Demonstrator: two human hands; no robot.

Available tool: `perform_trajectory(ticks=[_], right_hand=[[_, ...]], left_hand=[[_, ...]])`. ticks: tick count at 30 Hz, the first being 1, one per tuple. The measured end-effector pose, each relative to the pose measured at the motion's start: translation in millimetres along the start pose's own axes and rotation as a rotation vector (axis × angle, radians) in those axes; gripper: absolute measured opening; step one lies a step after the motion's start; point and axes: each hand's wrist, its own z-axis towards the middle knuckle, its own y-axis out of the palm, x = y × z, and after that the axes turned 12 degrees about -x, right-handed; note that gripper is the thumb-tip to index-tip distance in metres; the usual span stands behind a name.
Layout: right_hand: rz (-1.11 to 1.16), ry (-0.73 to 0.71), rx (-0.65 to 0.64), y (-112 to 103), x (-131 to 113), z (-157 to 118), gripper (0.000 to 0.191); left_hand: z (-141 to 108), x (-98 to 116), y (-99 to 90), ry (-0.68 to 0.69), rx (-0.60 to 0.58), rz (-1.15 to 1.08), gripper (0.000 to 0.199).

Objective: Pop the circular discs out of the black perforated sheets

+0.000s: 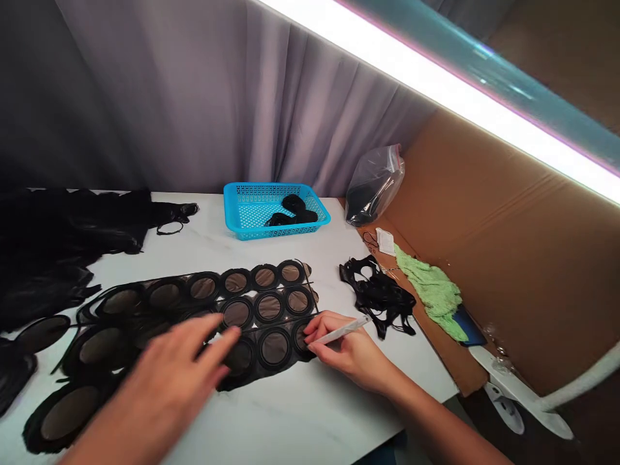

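A black sheet of joined round rings (275,347) with dark, see-through centres lies across the white table, in rows. My right hand (351,352) rests at the sheet's right end, with its fingers closed around a slim white pen-like tool (345,330). The tool's tip is down at a ring in the front row, mostly hidden by my fingers. Over the middle of the sheet is my left hand (181,365), slightly blurred, fingers apart and holding nothing. It covers several rings; whether it touches them I cannot tell.
A blue basket (232,226) holding black coiled bundles (293,213) stands at the back. Black cut scraps (378,290), a green cloth (431,290) and a clear bag (375,181) lie to the right. Black material (72,232) is heaped left. A bright tube lamp (436,77) crosses overhead.
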Motion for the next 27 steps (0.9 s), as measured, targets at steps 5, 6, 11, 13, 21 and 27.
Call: perform_trajectory(ticks=[5, 6, 11, 13, 21, 27], right_hand=[[-0.025, 0.045, 0.008, 0.6, -3.3, 4.0, 0.020], [-0.028, 0.048, 0.006, 0.4, -4.1, 4.2, 0.020], [-0.038, 0.044, 0.004, -0.1, -2.6, 3.9, 0.021], [-0.056, 0.029, 0.004, 0.4, -0.9, 3.7, 0.021], [-0.229, -0.110, -0.007, 8.2, -3.0, -4.6, 0.018], [-0.288, -0.126, 0.059, 13.1, 2.8, -14.6, 0.012]], left_hand=[[34.3, 56.9, 32.3, 0.346, -0.175, -0.021, 0.050], [36.2, 59.1, 37.6, 0.352, -0.185, -0.030, 0.052], [33.4, 55.3, 49.6, 0.343, -0.229, -0.056, 0.055], [31.7, 55.1, 49.2, 0.331, -0.242, -0.060, 0.055], [30.8, 58.1, 47.2, 0.303, -0.217, -0.130, 0.057], [29.5, 59.9, 47.3, 0.286, -0.202, -0.133, 0.057]])
